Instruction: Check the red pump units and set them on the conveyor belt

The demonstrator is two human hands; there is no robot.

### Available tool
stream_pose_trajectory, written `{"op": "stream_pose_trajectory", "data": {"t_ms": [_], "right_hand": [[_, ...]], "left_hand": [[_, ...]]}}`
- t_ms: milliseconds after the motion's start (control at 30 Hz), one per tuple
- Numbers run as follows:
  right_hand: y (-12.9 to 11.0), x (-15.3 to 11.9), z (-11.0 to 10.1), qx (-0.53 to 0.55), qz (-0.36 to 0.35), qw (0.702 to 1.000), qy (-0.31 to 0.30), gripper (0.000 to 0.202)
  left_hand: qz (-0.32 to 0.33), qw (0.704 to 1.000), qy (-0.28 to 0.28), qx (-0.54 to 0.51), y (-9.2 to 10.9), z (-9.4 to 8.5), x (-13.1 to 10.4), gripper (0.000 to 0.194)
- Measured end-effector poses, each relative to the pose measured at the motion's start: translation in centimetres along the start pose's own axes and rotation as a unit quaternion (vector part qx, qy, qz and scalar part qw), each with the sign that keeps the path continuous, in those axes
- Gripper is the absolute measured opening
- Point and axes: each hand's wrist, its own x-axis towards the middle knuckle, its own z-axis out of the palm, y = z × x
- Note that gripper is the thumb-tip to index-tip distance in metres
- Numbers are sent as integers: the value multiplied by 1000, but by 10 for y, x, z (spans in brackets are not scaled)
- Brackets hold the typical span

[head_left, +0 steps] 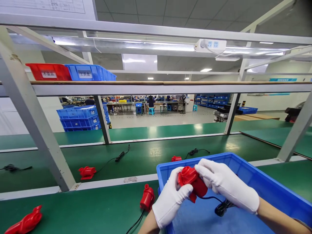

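- Holding a red unit [198, 188] between both white-gloved hands, over the left part of a blue bin [275, 191].
- Clamping its left side with the left hand [168, 202], fingers curled behind and thumb pressed across the near side.
- Gripping its upper right side with the right hand [225, 183], fingertips bent onto the casing.
- Trailing a black cord [221, 209] below the right fingers, gathered into a bundle; cannot tell whether tied.
- Count as done, judging from this view: lifting one unit off the surface and bringing both hands onto it.
- Count as not yet done: letting go of it; probably midway through turning or checking, though hard to be sure.
- Can see four more out of the grip: a nearest loose unit [147, 199] just left of the left fingers, a far-left loose unit [25, 221] well apart from them, a middle loose unit [87, 172] beyond and to their left, and a partly hidden unit [176, 158] just beyond the fingers, behind the bin's rim.
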Motion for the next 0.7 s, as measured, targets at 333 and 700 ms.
{"op": "stream_pose_trajectory", "data": {"t_ms": [333,700], "right_hand": [[28,-13,9,88,-18,992,-86,45],[31,-16,7,-11,-66,997,-46,45]], "left_hand": [[7,978,-22,-208,0,1,-2,46],[23,999,-13,-33,10,-6,-9,80]]}}
